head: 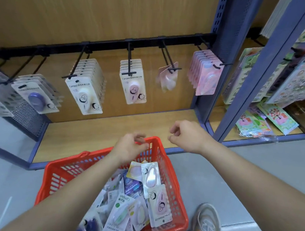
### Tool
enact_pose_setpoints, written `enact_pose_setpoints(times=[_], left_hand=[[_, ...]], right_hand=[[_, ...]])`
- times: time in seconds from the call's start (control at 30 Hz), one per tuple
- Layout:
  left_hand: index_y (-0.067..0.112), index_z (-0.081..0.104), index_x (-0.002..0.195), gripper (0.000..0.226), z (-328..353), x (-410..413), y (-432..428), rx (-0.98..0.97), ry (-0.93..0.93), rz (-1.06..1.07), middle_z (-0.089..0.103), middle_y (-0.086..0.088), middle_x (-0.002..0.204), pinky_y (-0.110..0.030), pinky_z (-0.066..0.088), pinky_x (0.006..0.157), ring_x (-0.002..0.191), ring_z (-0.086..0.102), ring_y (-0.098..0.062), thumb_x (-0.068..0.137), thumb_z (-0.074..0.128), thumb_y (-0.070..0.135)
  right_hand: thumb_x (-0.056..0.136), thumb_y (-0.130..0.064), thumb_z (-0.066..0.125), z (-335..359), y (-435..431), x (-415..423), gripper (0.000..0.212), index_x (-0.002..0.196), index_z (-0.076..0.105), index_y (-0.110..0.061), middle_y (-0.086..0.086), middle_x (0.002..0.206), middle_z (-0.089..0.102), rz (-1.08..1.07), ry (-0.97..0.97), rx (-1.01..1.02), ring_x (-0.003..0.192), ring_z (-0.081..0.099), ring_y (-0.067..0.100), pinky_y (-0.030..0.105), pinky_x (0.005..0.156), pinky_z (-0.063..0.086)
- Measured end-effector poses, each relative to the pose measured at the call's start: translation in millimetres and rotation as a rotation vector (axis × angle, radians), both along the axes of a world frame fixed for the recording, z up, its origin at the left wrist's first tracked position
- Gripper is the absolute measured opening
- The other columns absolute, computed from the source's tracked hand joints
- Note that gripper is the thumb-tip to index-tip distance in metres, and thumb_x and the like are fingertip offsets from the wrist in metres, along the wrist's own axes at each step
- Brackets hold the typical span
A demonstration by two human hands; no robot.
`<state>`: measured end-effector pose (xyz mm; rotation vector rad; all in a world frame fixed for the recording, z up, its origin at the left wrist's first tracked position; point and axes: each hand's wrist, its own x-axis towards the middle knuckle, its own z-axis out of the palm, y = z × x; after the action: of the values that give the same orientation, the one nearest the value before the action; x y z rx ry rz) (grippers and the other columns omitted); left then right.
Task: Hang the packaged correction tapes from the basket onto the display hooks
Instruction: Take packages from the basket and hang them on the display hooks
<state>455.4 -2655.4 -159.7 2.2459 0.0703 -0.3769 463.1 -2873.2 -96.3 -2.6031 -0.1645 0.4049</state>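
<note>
A red plastic basket stands on the floor below me, filled with several packaged correction tapes. My left hand hovers over the basket's far rim with fingers loosely curled, holding nothing. My right hand hangs to the right, above the shelf edge, fingers loosely curled and empty. A black rail carries several display hooks. Packs hang on them: purple tapes, white tapes, pink tapes, a blurred swinging pack, and a pink stack.
A wooden shelf board lies under the hooks. A black mesh bin stands at its left end. Blue uprights divide off sticker sheets on the right. My shoe rests on the grey floor beside the basket.
</note>
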Motion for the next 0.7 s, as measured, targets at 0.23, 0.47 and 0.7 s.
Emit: enact_pose_setpoints(times=[0.23, 0.47, 0.7], left_hand=[[0.012, 0.063, 0.128, 0.042, -88.8, -83.0, 69.6, 0.149, 0.213, 0.009, 0.069, 0.001, 0.112, -0.024, 0.045, 0.082, 0.097, 0.063, -0.015, 0.091, 0.075, 0.029], [0.011, 0.046, 0.144, 0.067, -155.9, -68.3, 40.5, -0.085, 0.295, 0.169, 0.059, -0.006, 0.132, -0.037, 0.051, 0.089, 0.104, 0.06, -0.023, 0.088, 0.08, 0.026], [0.02, 0.058, 0.123, 0.064, -190.9, -35.5, 6.8, -0.114, 0.187, 0.152, 0.071, 0.003, 0.101, -0.04, 0.054, 0.09, 0.099, 0.069, -0.022, 0.071, 0.094, 0.03]], right_hand=[[0.093, -0.044, 0.063, -76.2, 21.0, -54.6, 0.052, 0.138, 0.05, -0.021, 0.006, 0.132, 0.05, 0.094, 0.168, -0.136, 0.121, 0.055, 0.026, 0.041, 0.098, 0.048], [0.092, -0.03, 0.065, -139.4, 24.3, -79.7, 0.052, 0.138, 0.05, -0.013, 0.011, 0.127, 0.061, -0.206, 0.199, 0.064, 0.108, 0.063, 0.027, 0.037, 0.09, 0.051], [0.095, -0.02, 0.063, -179.8, 45.0, -84.6, 0.031, 0.125, 0.053, -0.014, 0.008, 0.109, 0.07, -0.389, 0.099, 0.217, 0.099, 0.065, 0.031, 0.034, 0.076, 0.046]])
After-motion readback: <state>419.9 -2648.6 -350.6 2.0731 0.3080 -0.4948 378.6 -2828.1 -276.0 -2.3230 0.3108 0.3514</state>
